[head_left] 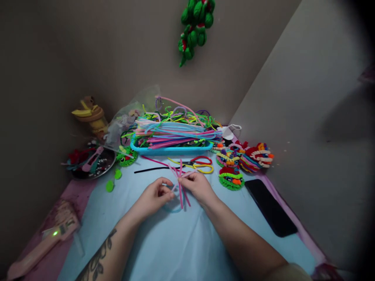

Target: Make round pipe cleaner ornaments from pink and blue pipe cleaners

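My left hand (156, 195) and my right hand (199, 186) meet over the light blue cloth (175, 242). Between them stands a small bundle of pink pipe cleaners (181, 183), crossed and bound at the middle. My right hand pinches the bundle near its knot. The left fingers are curled close to it, touching a light blue pipe cleaner (172, 208) that loops below the hands. A black pipe cleaner (152, 170) lies just beyond the left hand.
A blue tray (171, 148) piled with coloured pipe cleaners sits at the back. Scissors (199, 164) lie behind the hands. Finished pipe-cleaner figures (243, 160) and a dark phone (271, 208) are at right, a metal dish (90, 164) and a pink glue gun (43, 242) at left.
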